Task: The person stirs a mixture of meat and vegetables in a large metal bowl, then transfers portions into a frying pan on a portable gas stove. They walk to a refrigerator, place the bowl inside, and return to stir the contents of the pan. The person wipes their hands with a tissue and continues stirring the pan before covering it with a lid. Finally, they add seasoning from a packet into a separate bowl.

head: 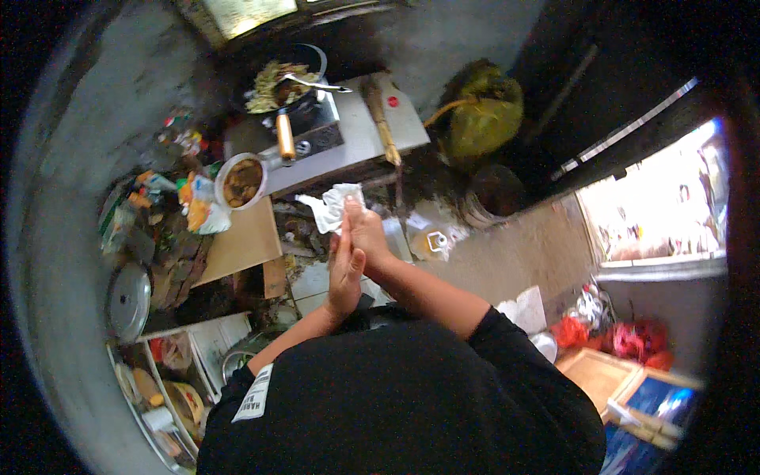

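Note:
A crumpled white tissue or cloth (332, 209) is in my right hand (366, 233), its loose folds spreading to the left of the fingers. My left hand (346, 276) lies palm-on against the right one, its fingers pointing up towards the white piece; whether they also grip it cannot be told. Beyond the hands, a wok (322, 59) stands on a stove (320, 122), with chopped pale food (267, 89), a metal spatula (317, 85) and a wooden handle (285, 135) towards me. A white tub of brown food (242, 181) sits left of the stove.
Plastic packets (202, 202) crowd the left side near a round metal lid (129, 303). Shelves (178, 392) with goods stand lower left. A wooden stick (383, 127) lies on the counter (356, 119). An oil jug (435, 240) stands on the floor. Red bags (641, 341) lie at right.

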The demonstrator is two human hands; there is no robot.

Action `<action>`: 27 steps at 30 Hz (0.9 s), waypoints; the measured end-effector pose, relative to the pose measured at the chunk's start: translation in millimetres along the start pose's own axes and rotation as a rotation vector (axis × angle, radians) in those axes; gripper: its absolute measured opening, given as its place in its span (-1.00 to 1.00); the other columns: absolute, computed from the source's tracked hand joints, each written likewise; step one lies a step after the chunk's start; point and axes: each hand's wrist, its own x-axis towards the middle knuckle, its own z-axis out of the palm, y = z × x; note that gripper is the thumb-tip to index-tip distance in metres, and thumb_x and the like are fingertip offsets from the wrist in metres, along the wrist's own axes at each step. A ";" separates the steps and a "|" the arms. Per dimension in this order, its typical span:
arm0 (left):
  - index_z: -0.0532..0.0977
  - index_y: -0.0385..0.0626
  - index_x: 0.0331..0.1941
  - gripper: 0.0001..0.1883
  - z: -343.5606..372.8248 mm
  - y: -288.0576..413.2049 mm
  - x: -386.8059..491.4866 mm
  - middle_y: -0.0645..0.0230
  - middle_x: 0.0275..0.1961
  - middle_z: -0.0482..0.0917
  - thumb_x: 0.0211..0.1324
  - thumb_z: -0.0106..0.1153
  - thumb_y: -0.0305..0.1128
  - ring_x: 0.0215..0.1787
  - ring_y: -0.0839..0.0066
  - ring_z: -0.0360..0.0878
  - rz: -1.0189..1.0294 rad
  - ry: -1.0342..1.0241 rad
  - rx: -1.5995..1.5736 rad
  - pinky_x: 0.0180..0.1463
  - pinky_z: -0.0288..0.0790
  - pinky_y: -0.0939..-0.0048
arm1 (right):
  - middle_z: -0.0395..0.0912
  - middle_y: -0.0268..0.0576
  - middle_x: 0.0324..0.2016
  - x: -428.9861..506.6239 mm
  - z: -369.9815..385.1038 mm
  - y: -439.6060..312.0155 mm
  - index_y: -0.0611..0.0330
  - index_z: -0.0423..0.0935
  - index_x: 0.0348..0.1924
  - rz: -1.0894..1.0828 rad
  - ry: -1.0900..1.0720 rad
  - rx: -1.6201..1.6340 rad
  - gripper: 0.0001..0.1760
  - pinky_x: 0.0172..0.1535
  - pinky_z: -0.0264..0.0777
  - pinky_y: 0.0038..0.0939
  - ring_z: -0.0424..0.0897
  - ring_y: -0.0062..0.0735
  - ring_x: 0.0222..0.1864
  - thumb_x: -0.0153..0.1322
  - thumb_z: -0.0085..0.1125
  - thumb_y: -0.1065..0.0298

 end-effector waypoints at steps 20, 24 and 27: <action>-0.01 -0.20 0.45 -0.19 -5.8 50.1 -23.2 -0.06 0.49 0.07 0.33 0.05 0.01 0.49 0.03 0.12 0.362 -0.154 0.697 -0.12 0.60 0.39 | 0.63 0.09 -0.38 2.6 -51.3 8.1 0.32 0.55 -0.14 -0.491 0.327 -0.522 -0.56 -0.27 0.46 -0.24 0.63 -0.13 -0.36 0.53 -0.01 0.04; -0.06 -0.08 0.49 -0.07 -14.4 63.2 -22.3 0.01 0.56 -0.15 0.28 -0.30 0.39 0.57 0.10 -0.08 0.251 -0.048 0.586 0.41 0.16 0.07 | 0.63 0.06 -0.21 -26.2 -31.6 39.3 0.26 0.51 -0.03 -1.043 -0.196 -0.767 -0.61 -0.12 0.46 -0.10 0.61 0.11 -0.17 0.54 -0.09 0.12; -0.13 -0.08 0.50 -0.02 -39.7 65.5 -24.8 0.03 0.57 -0.19 0.25 -0.19 0.40 0.51 -0.03 0.02 -0.188 0.118 -0.106 0.47 0.00 0.08 | 0.60 0.24 -0.29 -87.6 12.8 42.2 0.24 0.52 -0.30 -0.395 -0.368 -1.168 -0.46 -0.16 0.41 0.09 0.57 0.24 -0.17 0.55 -0.26 -0.06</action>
